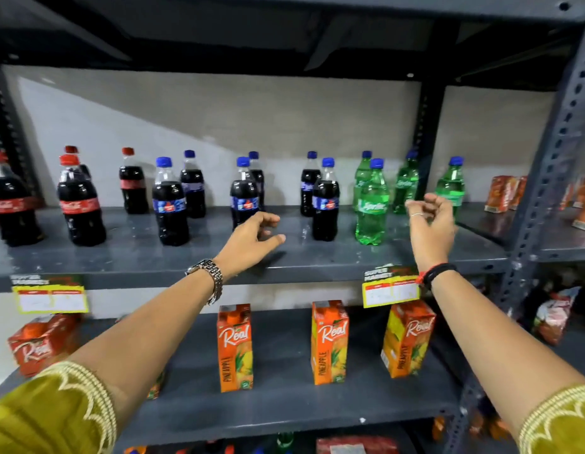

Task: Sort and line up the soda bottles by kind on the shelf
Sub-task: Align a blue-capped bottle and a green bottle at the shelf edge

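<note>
On the grey shelf [219, 257] stand soda bottles grouped by kind. Red-capped cola bottles [80, 204] are at the left, blue-capped dark cola bottles [170, 204] fill the middle, and green bottles [371, 204] with blue caps stand at the right. My left hand [255, 237] hovers over the shelf front, open and empty, just in front of a blue-capped bottle [243, 194]. My right hand [430, 224] is raised with loosely curled fingers among the green bottles, holding nothing; it partly hides the rightmost green bottle [451, 181].
Orange pineapple juice cartons [235, 347] stand on the lower shelf. More cartons [500, 193] sit on the neighbouring rack at right, behind a perforated upright post [543, 178]. Yellow price tags [50, 294] hang on the shelf edge. An upper shelf [284, 34] overhangs the bottles.
</note>
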The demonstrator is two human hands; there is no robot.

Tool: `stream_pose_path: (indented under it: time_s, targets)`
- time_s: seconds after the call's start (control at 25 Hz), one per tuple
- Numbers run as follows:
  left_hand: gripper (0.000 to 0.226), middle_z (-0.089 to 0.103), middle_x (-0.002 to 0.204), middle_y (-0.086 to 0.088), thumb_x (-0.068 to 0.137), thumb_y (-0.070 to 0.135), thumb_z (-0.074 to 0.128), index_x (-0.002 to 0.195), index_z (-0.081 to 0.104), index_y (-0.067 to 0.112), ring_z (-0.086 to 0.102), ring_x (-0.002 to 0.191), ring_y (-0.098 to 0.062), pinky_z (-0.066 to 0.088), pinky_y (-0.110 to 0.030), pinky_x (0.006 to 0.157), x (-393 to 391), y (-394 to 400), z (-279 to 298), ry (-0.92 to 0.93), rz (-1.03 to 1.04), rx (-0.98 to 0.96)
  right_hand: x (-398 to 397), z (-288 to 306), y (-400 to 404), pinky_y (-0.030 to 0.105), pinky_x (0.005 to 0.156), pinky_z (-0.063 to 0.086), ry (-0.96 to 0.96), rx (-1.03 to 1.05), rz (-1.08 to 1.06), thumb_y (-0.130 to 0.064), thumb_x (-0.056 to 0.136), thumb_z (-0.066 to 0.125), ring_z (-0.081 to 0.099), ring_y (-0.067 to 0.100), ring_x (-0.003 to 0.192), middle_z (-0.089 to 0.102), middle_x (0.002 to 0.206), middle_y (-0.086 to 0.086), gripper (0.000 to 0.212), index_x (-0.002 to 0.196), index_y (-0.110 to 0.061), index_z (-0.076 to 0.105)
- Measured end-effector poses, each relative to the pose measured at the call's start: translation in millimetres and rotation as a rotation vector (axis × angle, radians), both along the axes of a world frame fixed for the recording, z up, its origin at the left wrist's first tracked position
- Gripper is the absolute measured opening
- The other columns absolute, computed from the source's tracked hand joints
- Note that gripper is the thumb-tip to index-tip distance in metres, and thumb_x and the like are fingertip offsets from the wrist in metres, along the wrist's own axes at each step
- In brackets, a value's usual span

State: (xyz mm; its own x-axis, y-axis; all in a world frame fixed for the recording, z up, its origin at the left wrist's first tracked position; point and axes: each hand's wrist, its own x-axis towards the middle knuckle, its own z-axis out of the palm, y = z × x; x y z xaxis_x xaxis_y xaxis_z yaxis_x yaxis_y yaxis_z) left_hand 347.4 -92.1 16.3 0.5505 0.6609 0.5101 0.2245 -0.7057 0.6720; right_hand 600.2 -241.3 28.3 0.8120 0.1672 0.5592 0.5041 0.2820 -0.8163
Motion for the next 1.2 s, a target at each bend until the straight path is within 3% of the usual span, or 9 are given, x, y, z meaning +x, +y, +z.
stream_pose_path:
  time_s: [0.12, 0.24, 0.36, 0.48, 0.68, 0.8, 0.92, 1.04, 1.2]
  targets:
    - [0.059, 0.053, 0.12, 0.001, 0.077, 0.031, 0.071, 0.127, 0.045, 0.011, 0.051, 0.108, -0.013, 0.041, -0.027, 0.099, 61, -8, -2, 0.004, 0.015, -0.226, 38, -4, 2, 0.034, 0.101, 0.042, -0.033, -0.455, 0.204, -0.04, 0.073, 0.074, 0.055, 0.02, 0.115, 0.056, 0.117, 0.004, 0.067, 0.127, -0.011, 0.046]
    - [0.097, 0.055, 0.125, 0.001, 0.052, 0.057, 0.081, 0.128, 0.044, 0.008, 0.054, 0.113, -0.015, 0.041, -0.034, 0.103, 105, -8, 1, -0.003, 0.091, -0.346, 52, -6, 15, 0.035, 0.104, 0.039, -0.17, -0.754, 0.358, -0.054, 0.066, 0.074, 0.047, 0.024, 0.127, 0.049, 0.139, 0.006, 0.09, 0.136, -0.011, 0.038]
    - [0.072, 0.064, 0.114, -0.004, 0.058, 0.032, 0.086, 0.116, 0.054, 0.005, 0.062, 0.094, -0.013, 0.053, -0.025, 0.083, 131, -12, 7, -0.111, 0.104, -0.455, 60, -3, 26, 0.031, 0.099, 0.043, -0.203, -0.737, 0.482, -0.06, 0.056, 0.077, 0.055, 0.018, 0.118, 0.059, 0.129, -0.001, 0.085, 0.125, -0.018, 0.05]
    - [0.053, 0.066, 0.106, -0.009, 0.067, 0.014, 0.08, 0.114, 0.058, 0.003, 0.06, 0.076, -0.006, 0.049, -0.009, 0.054, 140, -18, 9, -0.195, 0.11, -0.483, 61, -3, 26, 0.025, 0.087, 0.043, -0.23, -0.687, 0.512, -0.049, 0.061, 0.08, 0.059, 0.015, 0.106, 0.066, 0.114, -0.001, 0.063, 0.114, -0.019, 0.06]
    - [0.064, 0.066, 0.118, -0.011, 0.064, 0.017, 0.083, 0.12, 0.057, 0.004, 0.063, 0.099, -0.018, 0.053, -0.029, 0.079, 137, -11, 4, -0.249, 0.134, -0.485, 65, -7, 22, 0.025, 0.084, 0.047, -0.163, -0.601, 0.417, -0.039, 0.063, 0.082, 0.062, 0.016, 0.097, 0.067, 0.106, 0.001, 0.055, 0.108, -0.015, 0.061]
    - [0.063, 0.067, 0.115, -0.01, 0.063, 0.017, 0.083, 0.12, 0.058, 0.004, 0.063, 0.097, -0.017, 0.053, -0.028, 0.079, 137, -7, 1, -0.239, 0.114, -0.476, 68, -7, 21, 0.025, 0.082, 0.046, -0.104, -0.557, 0.313, -0.037, 0.064, 0.082, 0.059, 0.016, 0.091, 0.064, 0.1, 0.0, 0.053, 0.106, -0.01, 0.063]
    - [0.067, 0.067, 0.116, -0.008, 0.061, 0.02, 0.084, 0.12, 0.059, 0.006, 0.064, 0.101, -0.017, 0.052, -0.035, 0.09, 136, -4, -1, -0.24, 0.131, -0.469, 66, -2, 14, 0.027, 0.08, 0.045, -0.065, -0.544, 0.256, -0.028, 0.069, 0.08, 0.06, 0.018, 0.092, 0.063, 0.094, 0.004, 0.045, 0.105, -0.005, 0.063]
    - [0.066, 0.067, 0.115, -0.008, 0.063, 0.021, 0.083, 0.122, 0.057, 0.005, 0.063, 0.1, -0.017, 0.052, -0.032, 0.087, 137, -1, 1, -0.231, 0.119, -0.452, 62, 4, 11, 0.029, 0.085, 0.044, -0.062, -0.532, 0.232, -0.025, 0.072, 0.078, 0.06, 0.025, 0.104, 0.065, 0.108, 0.011, 0.049, 0.111, -0.002, 0.059]
    - [0.067, 0.068, 0.114, -0.007, 0.062, 0.031, 0.083, 0.121, 0.059, 0.009, 0.064, 0.102, -0.018, 0.049, -0.041, 0.097, 138, -1, -4, -0.164, 0.146, -0.409, 60, 5, 4, 0.029, 0.09, 0.041, -0.054, -0.544, 0.226, -0.023, 0.077, 0.074, 0.055, 0.028, 0.114, 0.059, 0.124, 0.016, 0.055, 0.121, 0.003, 0.053]
